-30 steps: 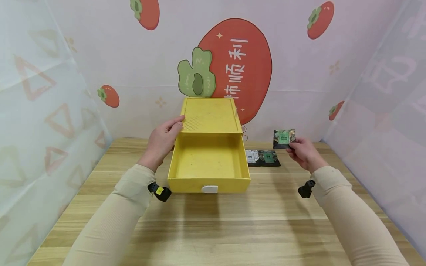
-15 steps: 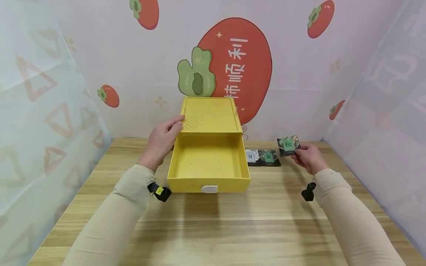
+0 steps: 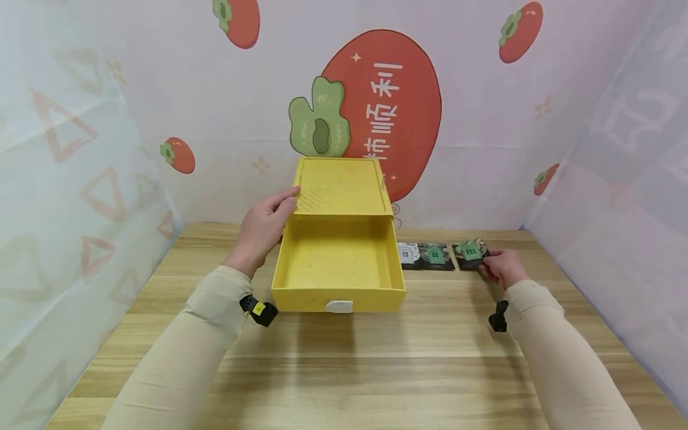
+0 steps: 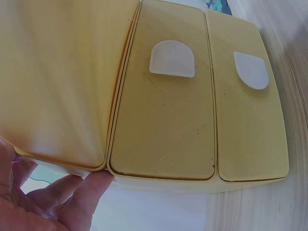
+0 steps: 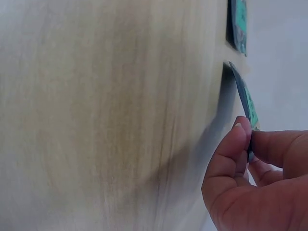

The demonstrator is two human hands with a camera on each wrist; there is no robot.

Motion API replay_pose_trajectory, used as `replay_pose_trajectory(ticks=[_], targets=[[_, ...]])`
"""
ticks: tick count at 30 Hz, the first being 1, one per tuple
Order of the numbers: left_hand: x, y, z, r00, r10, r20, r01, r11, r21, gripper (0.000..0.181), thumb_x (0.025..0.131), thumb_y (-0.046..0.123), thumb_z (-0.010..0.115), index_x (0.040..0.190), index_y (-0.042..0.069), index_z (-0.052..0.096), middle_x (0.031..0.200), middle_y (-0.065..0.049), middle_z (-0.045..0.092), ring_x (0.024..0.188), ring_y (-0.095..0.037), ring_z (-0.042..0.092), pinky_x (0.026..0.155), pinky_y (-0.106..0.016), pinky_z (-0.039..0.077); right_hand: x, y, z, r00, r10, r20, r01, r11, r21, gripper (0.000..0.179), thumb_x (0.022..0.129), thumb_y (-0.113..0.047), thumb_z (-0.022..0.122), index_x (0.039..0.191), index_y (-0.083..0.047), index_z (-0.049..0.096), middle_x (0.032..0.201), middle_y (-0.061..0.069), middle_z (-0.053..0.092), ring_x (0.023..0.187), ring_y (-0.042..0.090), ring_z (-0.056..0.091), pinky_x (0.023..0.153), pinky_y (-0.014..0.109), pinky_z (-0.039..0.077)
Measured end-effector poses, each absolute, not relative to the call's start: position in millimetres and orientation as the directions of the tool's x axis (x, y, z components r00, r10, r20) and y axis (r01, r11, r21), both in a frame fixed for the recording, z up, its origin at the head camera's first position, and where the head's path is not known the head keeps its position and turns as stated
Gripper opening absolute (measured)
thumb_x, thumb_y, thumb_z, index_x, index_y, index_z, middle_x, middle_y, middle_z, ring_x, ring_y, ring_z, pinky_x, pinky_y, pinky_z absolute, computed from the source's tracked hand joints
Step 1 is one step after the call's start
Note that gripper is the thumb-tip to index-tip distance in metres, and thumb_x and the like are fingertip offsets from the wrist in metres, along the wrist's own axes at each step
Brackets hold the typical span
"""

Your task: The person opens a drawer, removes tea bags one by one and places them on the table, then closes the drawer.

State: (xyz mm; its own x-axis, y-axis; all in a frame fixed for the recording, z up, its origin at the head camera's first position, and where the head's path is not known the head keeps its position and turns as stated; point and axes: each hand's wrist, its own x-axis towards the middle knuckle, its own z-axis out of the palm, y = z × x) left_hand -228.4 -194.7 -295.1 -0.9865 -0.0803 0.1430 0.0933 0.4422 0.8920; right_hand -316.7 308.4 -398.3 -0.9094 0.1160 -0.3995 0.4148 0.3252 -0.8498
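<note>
My left hand (image 3: 263, 230) rests against the left side of a small yellow drawer cabinet (image 3: 344, 185), its fingertips at the top edge. The top drawer (image 3: 338, 300) is pulled out, and its inside shows bare. In the left wrist view, fingers (image 4: 91, 192) touch the cabinet's side below the drawer fronts (image 4: 163, 120). My right hand (image 3: 505, 267) pinches a flat black-and-green packet (image 3: 472, 254) between thumb and fingers, low over the table's back right. The right wrist view shows this packet (image 5: 246, 98) edge-on, tilted, with its shadow on the wood.
A green-labelled packet (image 3: 436, 255) and a white-labelled packet (image 3: 408, 254) lie side by side right of the cabinet, the latter partly hidden by the drawer. The wooden table (image 3: 376, 370) meets a printed backdrop (image 3: 231, 119) behind and at both sides.
My right hand has lowered the packet toward the table and shifted it right, beside the two lying packets. The left hand and the cabinet have stayed in place.
</note>
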Motion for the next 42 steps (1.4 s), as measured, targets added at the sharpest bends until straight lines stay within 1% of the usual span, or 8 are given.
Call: replay_pose_trajectory(ticks=[6, 11, 14, 19, 26, 31, 37, 42], targets=[[-229, -194, -295, -0.985, -0.082, 0.148, 0.097, 0.443, 0.891, 0.048, 0.107, 0.049, 0.048, 0.151, 0.033, 0.058, 0.149, 0.002, 0.059, 0.054, -0.011, 0.043, 0.054, -0.025, 0.047, -320, 307, -405, -0.905, 0.154, -0.397, 0.426, 0.336, -0.840, 0.058, 0.105, 0.004, 0.041, 0.160, 0.013, 0.021, 0.117, 0.021, 0.052, 0.067, 0.002, 0.059, 0.067, 0.017, 0.057], [-229, -192, -296, -0.986, -0.083, 0.143, 0.091, 0.451, 0.888, 0.049, 0.107, 0.051, 0.047, 0.151, 0.033, 0.057, 0.152, 0.002, 0.057, 0.070, -0.018, 0.052, 0.062, -0.027, 0.053, -322, 305, -410, -0.914, 0.180, -0.363, 0.405, 0.371, -0.836, 0.055, 0.103, 0.005, 0.044, 0.155, 0.016, 0.029, 0.121, 0.025, 0.049, 0.064, 0.001, 0.058, 0.063, 0.015, 0.056], [-229, -192, -296, -0.986, -0.084, 0.146, 0.092, 0.455, 0.885, 0.049, 0.107, 0.052, 0.047, 0.152, 0.034, 0.057, 0.153, 0.002, 0.056, 0.075, -0.020, 0.054, 0.064, -0.029, 0.055, -324, 305, -412, -0.924, 0.200, -0.327, 0.383, 0.424, -0.821, 0.052, 0.100, 0.006, 0.047, 0.150, 0.018, 0.037, 0.113, 0.024, 0.054, 0.061, 0.001, 0.057, 0.059, 0.015, 0.055], [-230, -193, -296, -0.985, -0.085, 0.153, 0.098, 0.462, 0.881, 0.049, 0.107, 0.051, 0.047, 0.151, 0.034, 0.057, 0.153, 0.003, 0.057, 0.070, -0.018, 0.053, 0.061, -0.028, 0.053, -326, 307, -416, -0.938, 0.217, -0.270, 0.346, 0.555, -0.757, 0.050, 0.094, 0.005, 0.051, 0.142, 0.019, 0.048, 0.100, 0.020, 0.060, 0.063, 0.006, 0.056, 0.055, 0.019, 0.052], [-231, -194, -295, -0.981, -0.089, 0.170, 0.109, 0.470, 0.876, 0.048, 0.107, 0.050, 0.047, 0.150, 0.033, 0.058, 0.151, 0.003, 0.058, 0.059, -0.014, 0.047, 0.053, -0.025, 0.046, -327, 306, -417, -0.946, 0.219, -0.238, 0.323, 0.703, -0.633, 0.049, 0.093, 0.000, 0.052, 0.140, 0.016, 0.053, 0.125, 0.033, 0.055, 0.092, 0.030, 0.055, 0.057, 0.021, 0.047], [-230, -194, -295, -0.981, -0.090, 0.172, 0.110, 0.472, 0.875, 0.049, 0.107, 0.050, 0.047, 0.151, 0.032, 0.058, 0.153, 0.003, 0.056, 0.074, -0.018, 0.054, 0.055, -0.025, 0.047, -326, 304, -414, -0.945, 0.211, -0.249, 0.321, 0.736, -0.596, 0.049, 0.095, -0.002, 0.050, 0.141, 0.014, 0.052, 0.131, 0.035, 0.051, 0.105, 0.040, 0.052, 0.060, 0.022, 0.046], [-229, -195, -296, -0.982, -0.092, 0.167, 0.106, 0.466, 0.879, 0.049, 0.106, 0.050, 0.047, 0.151, 0.032, 0.058, 0.152, 0.003, 0.057, 0.068, -0.016, 0.052, 0.056, -0.025, 0.048, -326, 303, -415, -0.945, 0.209, -0.250, 0.322, 0.722, -0.613, 0.050, 0.095, -0.001, 0.050, 0.142, 0.015, 0.050, 0.138, 0.037, 0.050, 0.100, 0.035, 0.056, 0.060, 0.021, 0.048], [-228, -194, -295, -0.982, -0.097, 0.162, 0.100, 0.463, 0.881, 0.049, 0.106, 0.049, 0.047, 0.150, 0.032, 0.058, 0.152, 0.003, 0.057, 0.078, -0.017, 0.057, 0.059, -0.025, 0.052, -328, 302, -414, -0.931, 0.224, -0.289, 0.359, 0.711, -0.605, 0.051, 0.100, -0.002, 0.049, 0.148, 0.013, 0.045, 0.149, 0.038, 0.043, 0.079, 0.018, 0.061, 0.060, 0.022, 0.051]])
